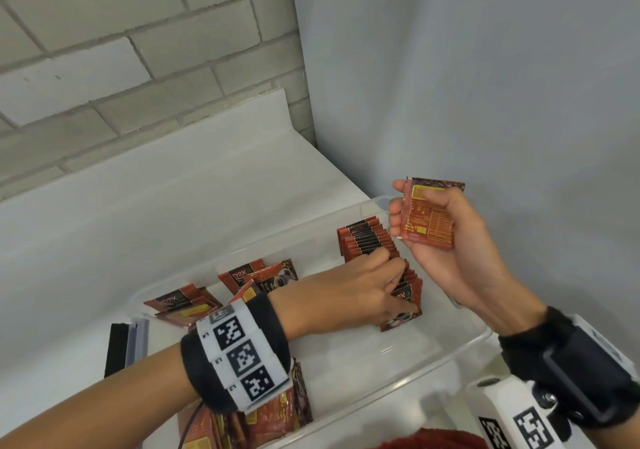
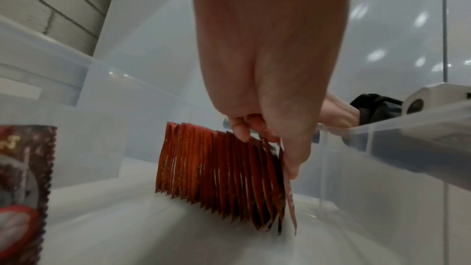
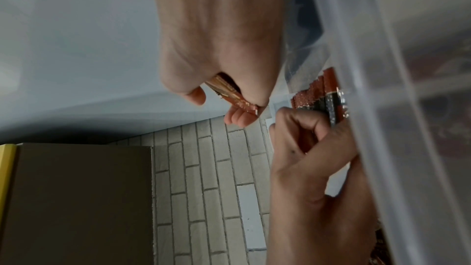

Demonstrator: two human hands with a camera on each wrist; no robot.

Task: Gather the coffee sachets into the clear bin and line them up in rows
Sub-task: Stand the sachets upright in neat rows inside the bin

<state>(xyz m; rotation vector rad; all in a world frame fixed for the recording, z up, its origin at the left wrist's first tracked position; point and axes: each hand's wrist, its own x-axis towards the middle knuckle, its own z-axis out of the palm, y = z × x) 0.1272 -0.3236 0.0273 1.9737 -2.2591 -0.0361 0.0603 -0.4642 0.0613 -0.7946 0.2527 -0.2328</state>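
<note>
A small stack of red foil coffee sachets (image 1: 428, 220) is clasped by the right hand (image 1: 446, 240); only the left-wrist view shows the left hand (image 2: 270, 88) pinching the upright sachet row (image 2: 219, 174) inside the clear plastic bin (image 1: 398, 379).

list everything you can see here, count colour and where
row of sachets: one row, many, red-brown, standing on edge in the clear bin
held sachets: small stack, red, above the bin
loose sachets: several, red-brown, far-left end of the bin
sachet pile: count unclear, red, near-left end
clear bin: one, on the white counter
left hand: pinches the row's near end
right hand: holds the stack
</note>
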